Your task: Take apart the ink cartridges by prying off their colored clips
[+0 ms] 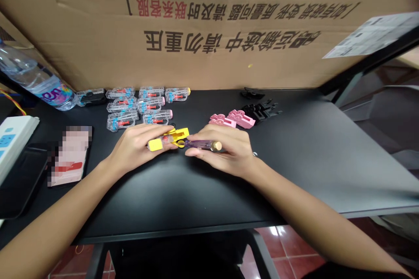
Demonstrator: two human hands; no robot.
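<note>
My left hand (135, 144) is closed round a small yellow plastic toy part (181, 134) with a clear section and a yellow end block. A screwdriver (201, 144) with a see-through purple handle is gripped in my right hand (229, 148). Its tip end meets the yellow part near a small yellow loop; the exact contact is too small to make out. Just beyond my right hand lie two pink plastic pieces (241, 118). Behind my left hand, several clear toy bodies (122, 120) with blue and red inner parts lie in rows.
Black plastic pieces (260, 111) lie behind the pink ones. At the left are a water bottle (54, 91), a lit phone (70, 157), a dark phone (22, 181) and a white power strip (19, 135). A cardboard sheet (203, 69) stands along the back of the black table (183, 209).
</note>
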